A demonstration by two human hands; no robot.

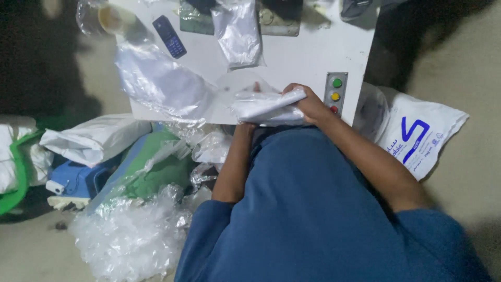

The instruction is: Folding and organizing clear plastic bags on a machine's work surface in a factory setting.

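Dim concrete floor [469, 78] surrounds a white desk [292, 57], which looks like the top of a small machine, with a panel of three round buttons [335, 96], green, yellow and red, near its front right corner. At the front edge of this desk the person holds a folded white packet in clear plastic [266, 107]. The packet lies flat, and its long axis runs from left to right, almost along the desk edge, directly in front of the body. The right hand [308, 102] is closed over the right end of the packet, with the fingers curled on top of it. The left hand [245, 124] comes up from below the desk edge under the left end; its fingers are hidden by the packet, so I cannot tell if it grips or only supports. The right hand is therefore the one with the clear hold, and the packet extends from it toward the left. Further back on the desk lies another white packet [237, 34], and to the left of it a dark blue mobile phone [169, 36] and a large crumpled clear plastic sheet [156, 83]. On the floor at the left are a heap of clear plastic film [130, 240], a green cloth [151, 172] and a blue box [78, 180]. At the right a white plastic bag with a blue print [417, 136] rests against the desk.
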